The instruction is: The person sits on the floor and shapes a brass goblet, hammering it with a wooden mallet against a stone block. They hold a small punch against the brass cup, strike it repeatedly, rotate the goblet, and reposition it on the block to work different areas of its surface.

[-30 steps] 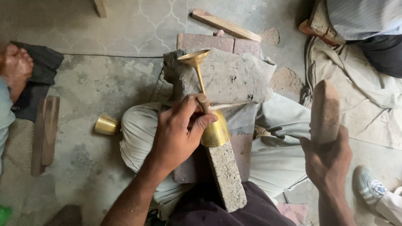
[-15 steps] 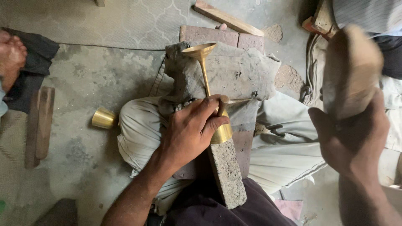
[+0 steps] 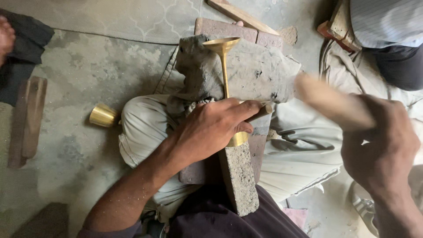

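Nearest the camera, the left hand [image 3: 211,128] lies over the lower part of a brass goblet [image 3: 225,75], fingers pressed together and curled around its rounded end, thumb stretched toward a thin rod [image 3: 263,110] that pokes out past the fingertips. The goblet lies along a rough grey block [image 3: 240,178] resting on the person's lap, between the knees in pale trousers [image 3: 141,132]. Its thin stem runs away from the hand, and its flared cup sits on a lump of grey clay or stone [image 3: 255,72] just beyond.

To the right, the right hand [image 3: 381,150] is closed in a fist around a wooden mallet [image 3: 330,103], which is blurred and angled toward the goblet; the mallet's tip is near the rod but apart from it.

On the concrete floor to the left, a small brass cup [image 3: 103,115] lies just beside the knee. Farther left is a flat wooden piece [image 3: 27,121], well apart from the hands.

Beyond the clay lump lie two reddish bricks [image 3: 224,30] and a slanted wooden stick [image 3: 242,16]. At the top right another person's striped sleeve [image 3: 387,22] shows, and at the top left edge a bare foot [image 3: 6,37] rests on dark cloth.
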`<state>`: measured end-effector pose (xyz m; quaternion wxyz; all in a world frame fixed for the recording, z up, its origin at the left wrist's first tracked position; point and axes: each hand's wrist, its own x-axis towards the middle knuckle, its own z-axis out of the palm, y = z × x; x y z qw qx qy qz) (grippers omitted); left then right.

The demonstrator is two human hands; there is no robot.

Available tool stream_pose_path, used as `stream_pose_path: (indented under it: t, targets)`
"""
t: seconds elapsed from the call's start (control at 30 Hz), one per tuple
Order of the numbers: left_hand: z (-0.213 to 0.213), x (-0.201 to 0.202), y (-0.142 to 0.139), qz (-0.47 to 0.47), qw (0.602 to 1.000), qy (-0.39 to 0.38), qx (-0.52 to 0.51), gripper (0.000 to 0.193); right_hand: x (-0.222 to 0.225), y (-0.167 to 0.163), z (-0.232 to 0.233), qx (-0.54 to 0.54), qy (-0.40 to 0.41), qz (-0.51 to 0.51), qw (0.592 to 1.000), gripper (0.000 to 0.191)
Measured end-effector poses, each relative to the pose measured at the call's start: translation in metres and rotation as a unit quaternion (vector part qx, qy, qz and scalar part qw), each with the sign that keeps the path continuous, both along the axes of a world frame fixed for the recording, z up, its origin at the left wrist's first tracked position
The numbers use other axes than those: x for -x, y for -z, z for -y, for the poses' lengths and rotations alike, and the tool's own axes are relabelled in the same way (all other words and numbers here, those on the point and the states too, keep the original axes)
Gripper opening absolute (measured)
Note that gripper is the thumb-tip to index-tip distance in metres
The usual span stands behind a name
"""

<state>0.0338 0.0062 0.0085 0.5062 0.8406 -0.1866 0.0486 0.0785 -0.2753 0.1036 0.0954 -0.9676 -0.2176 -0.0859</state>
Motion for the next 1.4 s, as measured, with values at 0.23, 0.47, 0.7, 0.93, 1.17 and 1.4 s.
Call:
stream_pose_path:
  t: [0.23, 0.47, 0.7, 0.93, 1.17, 1.4]
  targets:
    - [-0.001, -0.008, 0.01, 0.032, 0.997, 0.059, -0.047, 0.038, 0.011, 0.012, -0.002, 0.06, -0.017, 0.045, 0.997, 0.044]
    - [-0.008, -0.005, 0.016, 0.072, 0.993, 0.085, -0.047, 0.035, 0.02, 0.033, 0.017, 0.005, 0.0, 0.033, 0.999, 0.053]
    - [-0.009, -0.002, 0.024, 0.096, 0.991, 0.078, -0.057, 0.028, 0.02, 0.037, 0.023, -0.016, -0.054, 0.064, 0.996, 0.043]
    - [-0.015, 0.006, 0.043, 0.168, 0.985, 0.048, -0.01, 0.039, 0.024, 0.014, -0.02, 0.003, -0.074, 0.115, 0.991, 0.045]
    - [-0.011, 0.011, 0.063, 0.184, 0.982, 0.035, 0.013, 0.034, 0.027, 0.012, -0.024, -0.016, -0.059, 0.087, 0.994, 0.045]
    - [-0.015, 0.024, 0.082, 0.198, 0.976, 0.011, 0.094, 0.059, 0.027, 0.024, 0.011, 0.016, -0.118, 0.09, 0.989, 0.031]
